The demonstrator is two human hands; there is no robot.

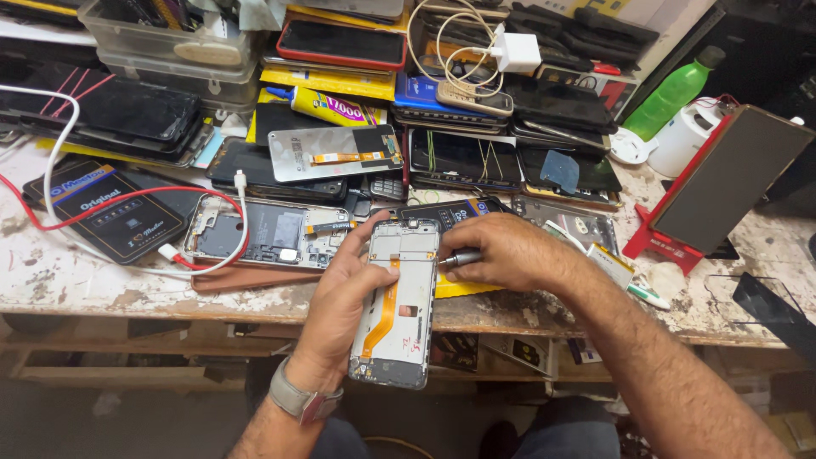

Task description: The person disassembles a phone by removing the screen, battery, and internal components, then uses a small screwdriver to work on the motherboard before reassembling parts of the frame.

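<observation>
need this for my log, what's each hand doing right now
Left hand: closed around the opened phone frame, holding it up.
Right hand: closed on a small metal tool at the frame's edge.

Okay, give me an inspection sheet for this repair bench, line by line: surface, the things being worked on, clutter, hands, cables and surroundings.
Surface: white bench top, paint chipped and stained, wooden front edge.
Job's things: opened phone frame with an orange flex strip, held partly over the bench edge; metal-tipped tool against its right side near the top.
Clutter: stacked phones and screens, a second opened phone, glue tube, green bottle, red stand holding a dark panel.
Hands: left hand grips the frame, watch on the wrist; right hand holds the tool.
Cables: red and white cables across the second phone; white charger with coiled lead.
Surroundings: shelf below the bench; floor dim, nothing clear.
</observation>
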